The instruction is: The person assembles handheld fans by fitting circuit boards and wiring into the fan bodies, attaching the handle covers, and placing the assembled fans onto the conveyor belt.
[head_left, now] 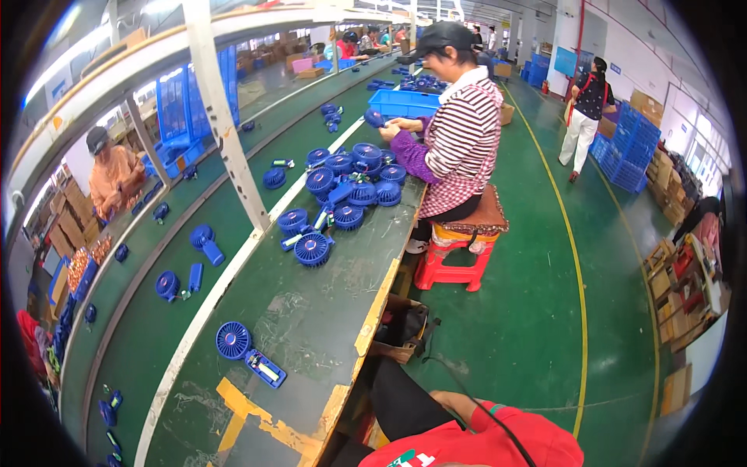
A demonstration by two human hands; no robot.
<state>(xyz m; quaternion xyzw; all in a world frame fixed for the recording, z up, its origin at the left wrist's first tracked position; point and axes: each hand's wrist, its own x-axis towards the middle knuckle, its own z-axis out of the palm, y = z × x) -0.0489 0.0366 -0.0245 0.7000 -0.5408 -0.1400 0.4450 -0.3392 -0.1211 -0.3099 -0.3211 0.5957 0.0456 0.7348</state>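
Neither of my hands shows in the head view. Only a bare stretch of my right arm [461,405] comes out of my red sleeve [506,440] beside my dark trouser leg, and the hand beyond it is hidden. Closest to me on the worn green workbench [311,327] lies a blue handheld fan [233,340]; its handle [266,369] is opened up, with a pale battery inside. Farther along, a heap of similar blue fans [362,193] covers the bench, several with batteries and small boards exposed. A seated co-worker in a striped top holds one blue fan [374,117] in both hands.
Left of the bench, a white rail [189,335] borders a green conveyor [148,327] carrying scattered fan parts. A metal post [226,117] rises from the rail. The co-worker's red stool [459,261] stands on the right. An open carton [401,327] sits below the bench edge.
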